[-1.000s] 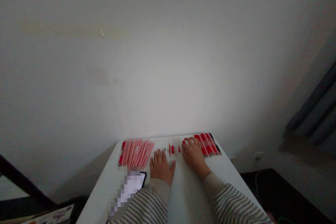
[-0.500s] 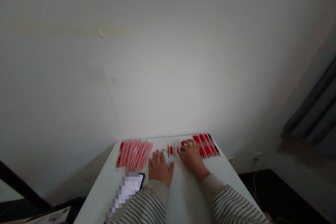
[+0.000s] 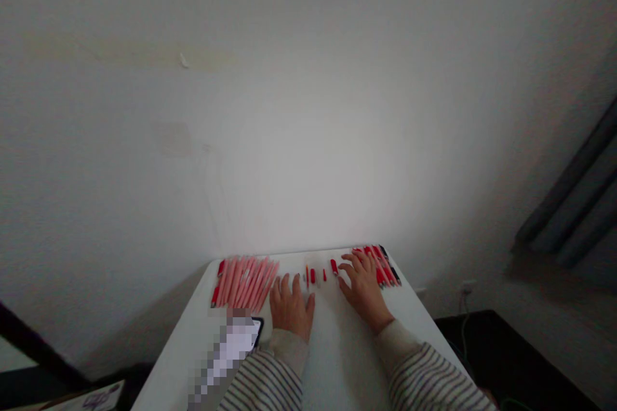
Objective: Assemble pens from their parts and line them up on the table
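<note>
Pen pieces (image 3: 313,276) are lying in a spaced row between the two hands' fingers — seemingly set out, none joined; whether more is remaining, I cannot tell. Left hand (image 3: 290,313) fingers are resting spread beside pink pens (image 3: 245,282) on the counter (image 3: 344,353); right hand (image 3: 362,289) fingers are curving open, gripping nothing visible, just right of a red piece (image 3: 334,267) — partly hiding the right-side pens (image 3: 389,271).

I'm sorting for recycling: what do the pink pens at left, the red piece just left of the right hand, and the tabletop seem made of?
Pink pens: probably plastic, slightly glossy, with pale highlights.
Red piece: perhaps plastic, from its solid colour; finish too small to tell.
Tabletop: smooth white, possibly laminate or plastic; no grain shows.
</note>
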Action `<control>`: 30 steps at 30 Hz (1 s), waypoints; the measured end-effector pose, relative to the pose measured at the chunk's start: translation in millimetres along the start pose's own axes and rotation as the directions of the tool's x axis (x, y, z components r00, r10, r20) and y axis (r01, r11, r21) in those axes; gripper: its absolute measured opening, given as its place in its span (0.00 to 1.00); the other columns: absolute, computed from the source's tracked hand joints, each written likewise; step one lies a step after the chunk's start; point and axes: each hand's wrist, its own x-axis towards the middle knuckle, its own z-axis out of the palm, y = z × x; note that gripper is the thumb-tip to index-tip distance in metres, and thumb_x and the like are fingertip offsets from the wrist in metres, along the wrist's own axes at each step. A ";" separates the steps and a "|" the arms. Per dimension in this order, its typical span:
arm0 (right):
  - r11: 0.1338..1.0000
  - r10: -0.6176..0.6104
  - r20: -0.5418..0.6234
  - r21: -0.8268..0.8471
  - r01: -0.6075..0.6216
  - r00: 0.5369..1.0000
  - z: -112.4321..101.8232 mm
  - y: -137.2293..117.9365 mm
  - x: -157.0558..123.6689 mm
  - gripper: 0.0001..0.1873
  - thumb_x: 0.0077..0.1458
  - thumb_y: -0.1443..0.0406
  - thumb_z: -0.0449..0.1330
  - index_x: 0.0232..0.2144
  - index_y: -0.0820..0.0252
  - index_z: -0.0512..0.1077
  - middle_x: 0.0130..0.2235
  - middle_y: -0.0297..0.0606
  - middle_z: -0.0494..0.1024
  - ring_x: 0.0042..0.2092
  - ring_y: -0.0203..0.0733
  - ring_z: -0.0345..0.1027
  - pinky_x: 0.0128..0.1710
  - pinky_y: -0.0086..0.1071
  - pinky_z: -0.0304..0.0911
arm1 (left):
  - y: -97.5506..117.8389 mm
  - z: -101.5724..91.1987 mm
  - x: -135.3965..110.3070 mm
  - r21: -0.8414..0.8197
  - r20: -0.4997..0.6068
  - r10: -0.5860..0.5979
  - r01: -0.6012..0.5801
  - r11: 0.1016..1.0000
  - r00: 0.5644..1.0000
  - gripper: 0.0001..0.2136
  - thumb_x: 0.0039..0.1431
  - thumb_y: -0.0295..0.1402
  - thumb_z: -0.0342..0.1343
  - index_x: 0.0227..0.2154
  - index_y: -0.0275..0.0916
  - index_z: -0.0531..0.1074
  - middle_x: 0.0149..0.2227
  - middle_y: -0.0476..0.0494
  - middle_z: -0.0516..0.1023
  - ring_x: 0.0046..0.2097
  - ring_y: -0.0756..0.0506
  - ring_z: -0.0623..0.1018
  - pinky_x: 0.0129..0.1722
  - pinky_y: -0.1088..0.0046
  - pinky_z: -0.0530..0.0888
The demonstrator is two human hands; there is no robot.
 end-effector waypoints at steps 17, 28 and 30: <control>0.995 0.080 0.115 -0.071 -0.072 0.990 -6.5 26.5 -14.6 0.10 0.52 0.64 0.61 0.39 0.52 0.76 0.48 0.40 0.74 0.56 0.54 0.58 0.61 0.60 0.42 | 45.6 6.9 26.3 -0.101 -0.019 0.074 -0.076 0.992 0.997 0.08 0.54 0.38 0.57 0.35 0.45 0.77 0.59 0.40 0.67 0.65 0.34 0.58 0.61 0.33 0.43; 0.998 0.043 0.132 -0.047 -0.037 0.990 -13.1 29.1 -14.3 0.11 0.52 0.68 0.61 0.35 0.44 0.78 0.48 0.36 0.74 0.56 0.51 0.58 0.61 0.58 0.44 | 44.1 11.8 29.6 -0.108 0.018 0.073 -0.070 0.992 0.997 0.09 0.56 0.38 0.53 0.33 0.44 0.77 0.59 0.43 0.67 0.65 0.35 0.56 0.61 0.32 0.43; 0.997 0.054 0.133 -0.053 -0.047 0.990 -12.2 28.4 -14.5 0.08 0.53 0.66 0.61 0.32 0.45 0.78 0.47 0.37 0.74 0.55 0.51 0.59 0.61 0.58 0.44 | 44.3 11.2 30.4 -0.104 0.021 0.074 -0.071 0.992 0.997 0.09 0.56 0.38 0.53 0.33 0.43 0.77 0.59 0.42 0.67 0.65 0.35 0.56 0.61 0.32 0.43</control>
